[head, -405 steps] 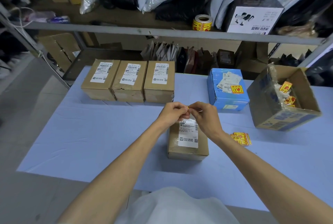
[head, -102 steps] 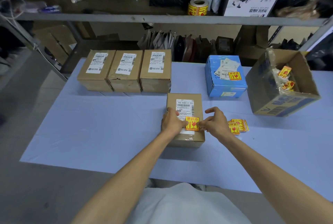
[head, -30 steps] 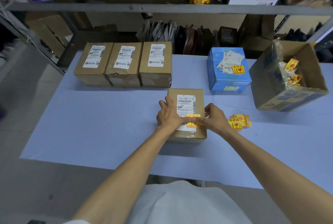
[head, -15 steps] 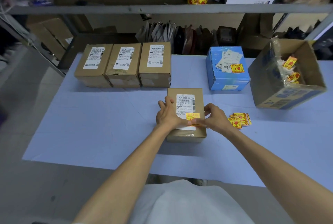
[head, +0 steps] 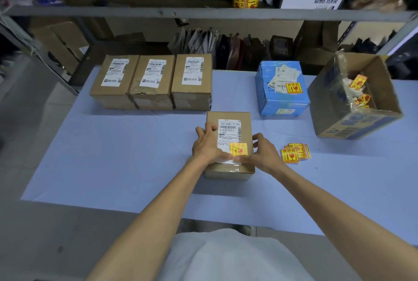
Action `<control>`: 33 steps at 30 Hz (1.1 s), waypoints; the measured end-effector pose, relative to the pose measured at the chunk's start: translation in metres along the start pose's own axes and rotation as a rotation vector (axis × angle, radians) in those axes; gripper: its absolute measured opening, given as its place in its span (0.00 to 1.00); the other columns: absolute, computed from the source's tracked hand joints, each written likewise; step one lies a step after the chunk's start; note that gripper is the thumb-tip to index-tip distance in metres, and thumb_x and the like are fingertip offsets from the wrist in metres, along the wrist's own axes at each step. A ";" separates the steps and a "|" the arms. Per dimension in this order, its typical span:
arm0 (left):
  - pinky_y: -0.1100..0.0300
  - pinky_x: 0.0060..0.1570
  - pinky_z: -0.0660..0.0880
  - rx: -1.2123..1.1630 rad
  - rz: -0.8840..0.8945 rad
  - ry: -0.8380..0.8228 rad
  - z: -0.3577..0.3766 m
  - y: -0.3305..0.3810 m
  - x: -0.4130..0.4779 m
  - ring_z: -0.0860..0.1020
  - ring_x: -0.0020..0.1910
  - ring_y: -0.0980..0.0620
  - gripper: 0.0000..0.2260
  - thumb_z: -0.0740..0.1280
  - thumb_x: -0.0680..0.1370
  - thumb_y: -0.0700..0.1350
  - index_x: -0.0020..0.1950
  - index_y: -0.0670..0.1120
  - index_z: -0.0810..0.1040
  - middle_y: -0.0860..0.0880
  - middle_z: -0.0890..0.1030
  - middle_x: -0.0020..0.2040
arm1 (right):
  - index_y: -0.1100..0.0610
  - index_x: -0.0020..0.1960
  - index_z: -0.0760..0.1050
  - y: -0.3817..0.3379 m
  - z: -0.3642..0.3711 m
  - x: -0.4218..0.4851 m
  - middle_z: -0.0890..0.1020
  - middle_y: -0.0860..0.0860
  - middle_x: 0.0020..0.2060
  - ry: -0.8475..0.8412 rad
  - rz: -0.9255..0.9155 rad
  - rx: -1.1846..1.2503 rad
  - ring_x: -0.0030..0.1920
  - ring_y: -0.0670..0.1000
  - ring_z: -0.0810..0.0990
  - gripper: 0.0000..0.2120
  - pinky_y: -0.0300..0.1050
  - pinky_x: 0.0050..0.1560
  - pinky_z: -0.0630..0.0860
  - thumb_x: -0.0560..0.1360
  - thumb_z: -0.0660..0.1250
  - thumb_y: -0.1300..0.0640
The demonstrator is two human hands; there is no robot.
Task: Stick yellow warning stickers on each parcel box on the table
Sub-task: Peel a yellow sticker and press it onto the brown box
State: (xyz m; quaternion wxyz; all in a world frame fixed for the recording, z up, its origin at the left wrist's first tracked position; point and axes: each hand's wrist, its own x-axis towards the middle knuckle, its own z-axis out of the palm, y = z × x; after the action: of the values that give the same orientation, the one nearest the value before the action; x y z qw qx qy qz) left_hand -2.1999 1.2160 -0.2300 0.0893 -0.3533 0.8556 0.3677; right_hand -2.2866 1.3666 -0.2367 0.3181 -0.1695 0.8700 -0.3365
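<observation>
On brown parcel box [head: 229, 171]: yellow sticker [head: 238, 148], red symbols, overlapping white label [head: 228, 131].
</observation>
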 end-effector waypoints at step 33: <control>0.55 0.46 0.74 -0.600 0.275 0.031 -0.054 0.071 0.017 0.77 0.39 0.52 0.13 0.62 0.81 0.50 0.39 0.51 0.81 0.51 0.80 0.34 | 0.57 0.44 0.78 -0.089 -0.031 0.001 0.81 0.49 0.38 0.526 -0.562 -0.029 0.42 0.49 0.79 0.07 0.44 0.42 0.76 0.70 0.75 0.57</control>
State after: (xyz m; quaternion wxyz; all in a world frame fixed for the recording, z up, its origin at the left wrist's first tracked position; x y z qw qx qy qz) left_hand -2.2545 1.2036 -0.1579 -0.0822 -0.2507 0.7502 0.6063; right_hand -2.3012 1.3173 -0.1576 -0.0231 -0.3137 0.8462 -0.4301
